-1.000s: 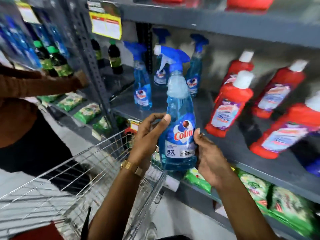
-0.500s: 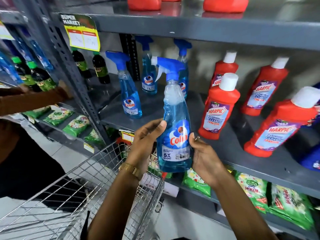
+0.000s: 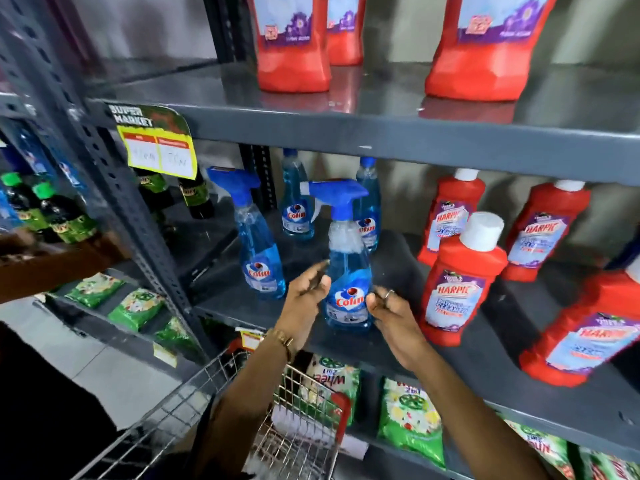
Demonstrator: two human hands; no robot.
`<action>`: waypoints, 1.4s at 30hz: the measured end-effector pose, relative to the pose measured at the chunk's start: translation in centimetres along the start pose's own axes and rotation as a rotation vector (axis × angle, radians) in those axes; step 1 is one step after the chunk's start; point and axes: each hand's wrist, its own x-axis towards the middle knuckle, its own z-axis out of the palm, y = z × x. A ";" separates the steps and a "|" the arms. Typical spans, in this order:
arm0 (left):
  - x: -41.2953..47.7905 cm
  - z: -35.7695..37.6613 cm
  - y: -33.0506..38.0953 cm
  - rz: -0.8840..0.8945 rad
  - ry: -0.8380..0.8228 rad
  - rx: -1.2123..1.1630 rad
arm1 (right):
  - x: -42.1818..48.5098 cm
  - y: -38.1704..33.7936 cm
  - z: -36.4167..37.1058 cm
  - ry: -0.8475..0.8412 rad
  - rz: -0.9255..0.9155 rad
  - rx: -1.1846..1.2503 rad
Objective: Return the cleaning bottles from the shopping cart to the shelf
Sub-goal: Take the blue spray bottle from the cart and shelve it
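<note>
A blue Colin spray bottle (image 3: 347, 271) with a blue trigger head stands upright on the grey middle shelf (image 3: 398, 355), near its front edge. My left hand (image 3: 304, 301) presses its left side and my right hand (image 3: 393, 315) its right side, both low on the bottle by the label. Three more blue spray bottles, the nearest one (image 3: 258, 251), stand behind and to the left on the same shelf. The wire shopping cart (image 3: 207, 393) is below my arms; its inside is mostly hidden.
Red Harpic bottles (image 3: 462, 282) crowd the shelf right of the spray bottle, and more red bottles (image 3: 294, 53) stand on the shelf above. Green packets (image 3: 408, 420) fill the lower shelf. Another person's sleeved arm (image 3: 52, 265) reaches into the left bay with dark bottles (image 3: 52, 213).
Both hands carried the spray bottle up from over the cart and forward onto the middle shelf, where it now stands. The view has moved closer and higher.
</note>
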 end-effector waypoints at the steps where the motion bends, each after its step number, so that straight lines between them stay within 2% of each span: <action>1: 0.8 -0.1 -0.1 0.003 0.002 0.026 | 0.8 0.3 -0.1 0.001 -0.005 -0.020; 14: 4.0 -1.5 -2.8 0.101 -0.080 0.252 | 3.7 2.2 -0.2 0.112 -0.109 -0.123; 19: 3.0 -2.2 -6.1 0.057 0.107 0.477 | 2.8 2.8 0.1 0.145 -0.146 -0.248; 22: 2.8 -1.9 -6.2 0.082 0.138 0.545 | 2.1 4.2 0.1 0.195 -0.205 -0.443; 25: 2.7 -1.9 -6.4 0.114 0.146 0.587 | 1.8 4.8 0.2 0.244 -0.231 -0.513; 38: 3.1 -2.0 -7.1 0.197 0.145 0.621 | 2.1 5.3 -0.1 0.284 -0.221 -0.541; 40: 2.9 -2.1 -7.2 0.206 0.147 0.559 | 1.2 4.8 0.4 0.263 -0.210 -0.496; 42: 1.5 -1.6 -7.0 0.249 0.229 0.437 | -0.9 4.3 0.5 0.256 -0.184 -0.456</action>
